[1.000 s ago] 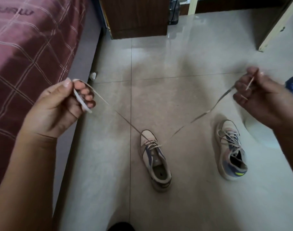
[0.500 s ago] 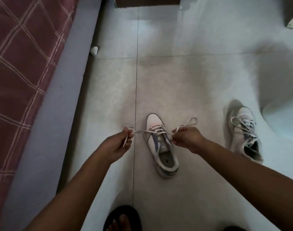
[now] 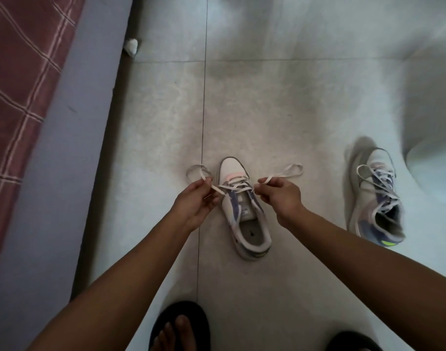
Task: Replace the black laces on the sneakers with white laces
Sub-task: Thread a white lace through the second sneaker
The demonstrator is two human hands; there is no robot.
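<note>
A: Both hands have closed in on the near sneaker (image 3: 242,206) since half a second back. Left hand (image 3: 195,202) was out at its 9 o'clock; now it sits just beside the lacing, and the toe of a black sandal (image 3: 179,325) shows fuller at 6 o'clock.

B: Grip?

A: Left hand pinches one end of the white lace (image 3: 232,187), fingers curled, loop trailing toward 10 o'clock. Right hand (image 3: 279,196) pinches the other end, loop trailing toward 2 o'clock. Lace runs taut across the lower eyelets only.

B: Sneaker position?

A: On the tiled floor (image 3: 267,110), centre frame, toe at 12 o'clock, heel at 6.

B: Second sneaker (image 3: 375,196)?

A: Well apart at 3 o'clock, white lace already through it, loose.

B: Else?

A: Checked bedspread (image 3: 19,72) at 9 to 10 o'clock.
</note>
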